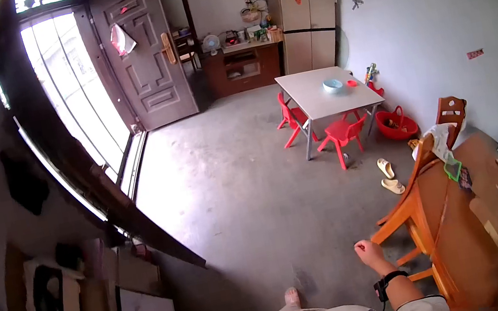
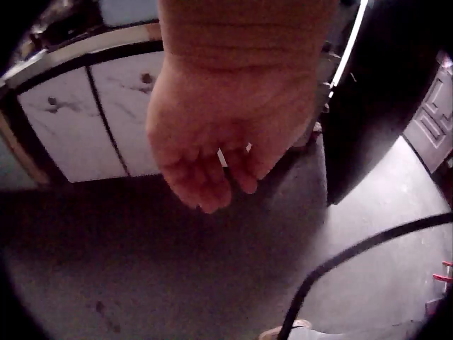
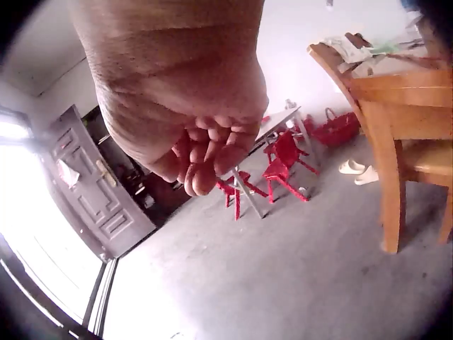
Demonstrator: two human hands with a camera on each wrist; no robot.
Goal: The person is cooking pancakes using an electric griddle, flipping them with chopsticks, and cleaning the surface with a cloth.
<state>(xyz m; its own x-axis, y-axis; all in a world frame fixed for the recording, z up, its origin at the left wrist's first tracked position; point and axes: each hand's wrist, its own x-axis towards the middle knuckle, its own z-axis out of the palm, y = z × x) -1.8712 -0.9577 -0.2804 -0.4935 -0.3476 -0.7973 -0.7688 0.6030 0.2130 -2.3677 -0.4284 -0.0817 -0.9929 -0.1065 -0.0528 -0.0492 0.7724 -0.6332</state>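
Head view, standing person on a concrete floor (image 1: 234, 185). The right hand (image 1: 370, 251) hangs at 5 o'clock in the view, fingers loosely curled toward the palm and holding nothing; a dark band (image 1: 387, 280) circles its wrist. The wooden chair (image 1: 413, 210) stands just beside this hand at its 3 o'clock, pushed against a round wooden surface (image 1: 486, 213) that bears papers and a green item (image 1: 453, 169). Whether the knuckles touch the chair rail cannot be told; the right wrist view shows the fingers closed round no part of it.

The left hand (image 2: 212, 152), seen only in the left wrist view, hangs with relaxed, slightly bent fingers, holding nothing. A white cabinet (image 2: 78, 120) stands near it at its 10 o'clock.

At 1 o'clock in the head view: a white surface (image 1: 320, 103) with a bowl (image 1: 332, 85), red chairs (image 1: 341, 132) beside it, a red basket (image 1: 397, 125) at its 4 o'clock, and slippers (image 1: 389, 177) between basket and wooden chair. A brown door (image 1: 141, 54) is at 11 o'clock, a fridge (image 1: 307, 15) at 12 o'clock.
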